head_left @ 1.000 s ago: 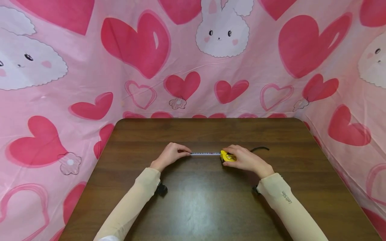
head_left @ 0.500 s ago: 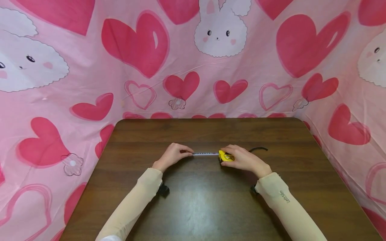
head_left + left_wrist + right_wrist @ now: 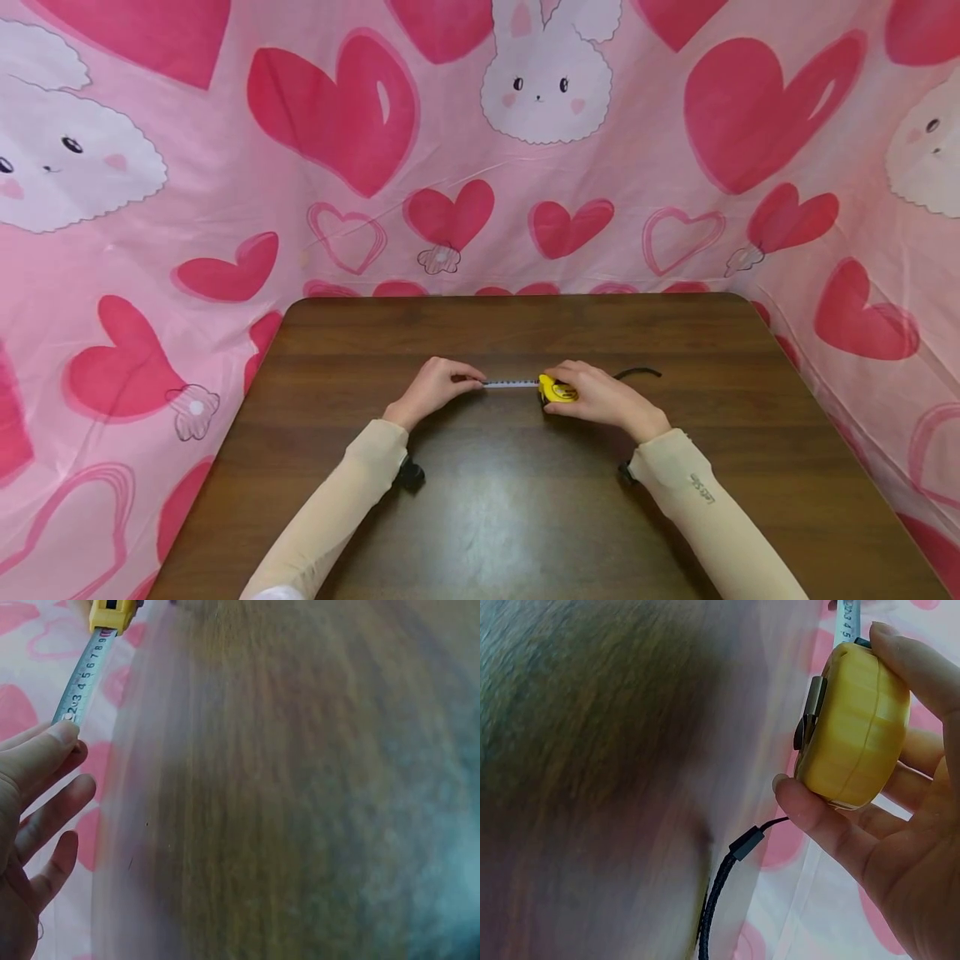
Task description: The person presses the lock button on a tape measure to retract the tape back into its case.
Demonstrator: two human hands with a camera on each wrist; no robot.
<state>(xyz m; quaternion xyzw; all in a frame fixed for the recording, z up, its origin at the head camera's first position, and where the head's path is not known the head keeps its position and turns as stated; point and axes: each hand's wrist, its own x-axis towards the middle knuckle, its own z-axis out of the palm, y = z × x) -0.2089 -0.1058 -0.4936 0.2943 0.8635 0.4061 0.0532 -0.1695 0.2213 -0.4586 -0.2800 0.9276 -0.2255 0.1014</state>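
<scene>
My right hand [image 3: 611,400] grips a yellow tape measure [image 3: 859,724], thumb on one side of its case and fingers round the other. From the case a short length of numbered blade [image 3: 512,384] runs left. My left hand [image 3: 431,390] pinches the blade's end between thumb and forefinger, its other fingers spread loosely in the left wrist view. The numbers on the blade [image 3: 85,679] show from about 2 to 9 there. A black wrist strap [image 3: 724,881] hangs from the tape measure and trails to the right in the head view.
Both hands are over a dark brown wooden table [image 3: 480,500] with rounded far corners. Pink cloth [image 3: 480,150] printed with hearts and rabbits hangs behind it and along both sides. Each wrist wears a small black camera [image 3: 410,475].
The visible blade between the hands has become shorter. The right hand has shifted left with the tape measure, and the left hand slightly right with the blade's end.
</scene>
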